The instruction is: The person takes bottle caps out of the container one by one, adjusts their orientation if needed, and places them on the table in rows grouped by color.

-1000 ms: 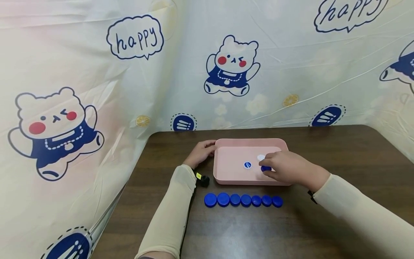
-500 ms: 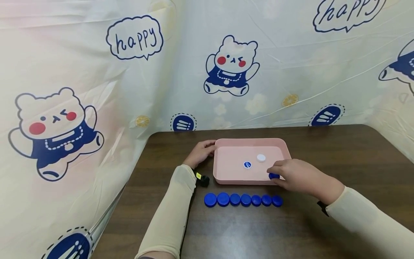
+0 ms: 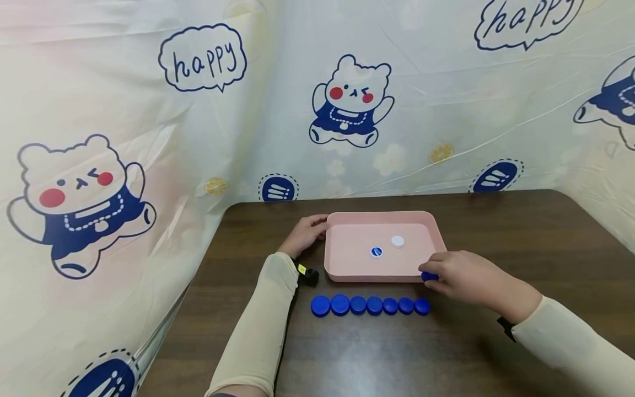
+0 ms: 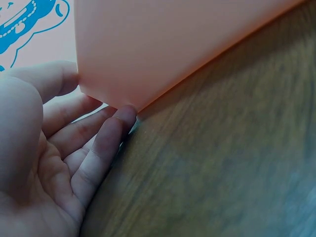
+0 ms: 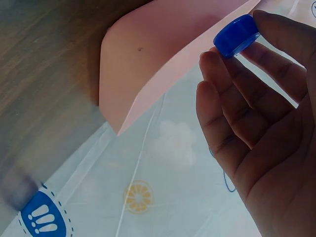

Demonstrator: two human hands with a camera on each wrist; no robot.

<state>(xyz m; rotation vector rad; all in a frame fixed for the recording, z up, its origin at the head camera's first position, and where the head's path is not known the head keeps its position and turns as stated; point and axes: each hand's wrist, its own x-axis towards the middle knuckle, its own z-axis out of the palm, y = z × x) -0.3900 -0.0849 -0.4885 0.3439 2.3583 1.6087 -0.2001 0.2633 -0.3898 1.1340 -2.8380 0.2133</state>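
Observation:
My right hand (image 3: 473, 275) pinches a blue plastic bottle cap (image 5: 237, 35) between thumb and fingertips, over the front right corner of a pink tray (image 3: 347, 270). In the right wrist view the cap is tilted and its ribbed side shows. My left hand (image 3: 303, 236) is at the tray's left end; in the left wrist view its extended fingers (image 4: 103, 133) touch the tray's outer wall by a corner. Inside the tray lie a white disc (image 3: 398, 241) and a small round blue-and-white piece (image 3: 376, 252).
Several blue caps (image 3: 374, 305) stand in a row on the dark wooden table (image 3: 357, 353), in front of the tray, the larger ones at the left. A printed cloth (image 3: 278, 110) hangs behind the table. A black wrist device (image 3: 308, 277) is at my left wrist.
My right hand has moved right and toward me with the cap, from over the tray's inside to its front right corner. The left hand has kept its place at the tray.

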